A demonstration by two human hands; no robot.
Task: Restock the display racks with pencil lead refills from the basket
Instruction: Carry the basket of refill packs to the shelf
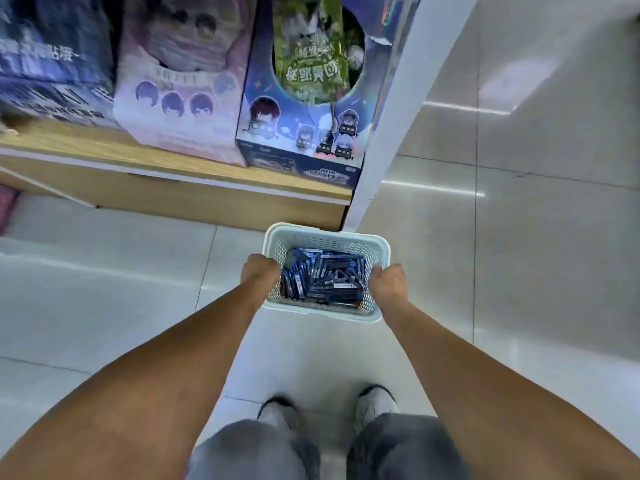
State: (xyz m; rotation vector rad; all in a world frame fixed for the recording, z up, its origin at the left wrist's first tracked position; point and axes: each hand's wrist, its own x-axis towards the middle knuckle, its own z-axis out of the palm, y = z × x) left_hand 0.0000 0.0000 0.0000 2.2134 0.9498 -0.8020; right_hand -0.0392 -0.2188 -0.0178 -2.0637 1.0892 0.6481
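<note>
A pale green perforated plastic basket (325,233) hangs in front of me above the tiled floor. It holds several dark blue packs of pencil lead refills (323,277), piled loosely. My left hand (259,271) grips the basket's left rim, fingers curled over the edge. My right hand (387,284) grips the right rim in the same way. Both arms reach straight out from my body. No display rack for the refills shows in this view.
A low wooden shelf (166,192) runs along the left ahead of me, carrying large printed toy boxes (301,133). A white upright post (384,133) stands at the shelf's right end. Glossy grey floor tiles (519,237) stretch to the right. My shoes (375,403) are below.
</note>
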